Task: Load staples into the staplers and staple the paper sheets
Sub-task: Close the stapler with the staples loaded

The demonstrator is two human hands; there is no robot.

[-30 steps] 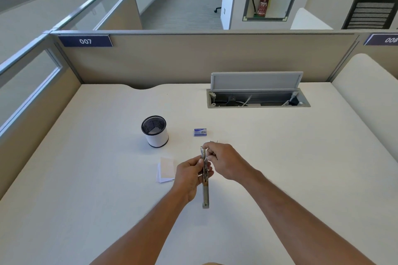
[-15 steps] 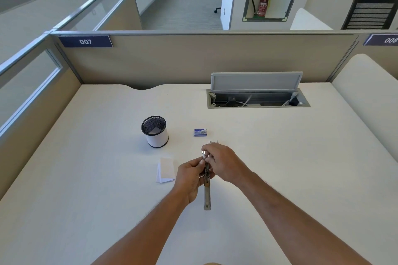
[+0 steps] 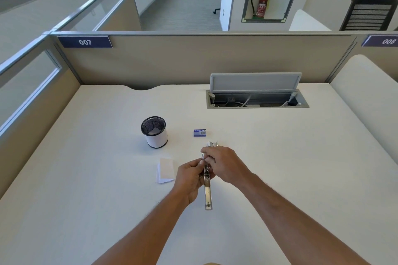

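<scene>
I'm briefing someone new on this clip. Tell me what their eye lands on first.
First, the two hands at the desk's centre: the left hand grips an opened metal stapler while the right hand pinches at its far end. To their left lie folded paper sheets, with a mesh pen cup and a small blue staple box beyond.

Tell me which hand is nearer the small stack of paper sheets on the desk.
Left. The left hand grips the stapler just right of the paper sheets; the right hand is farther right, beyond the stapler.
</scene>
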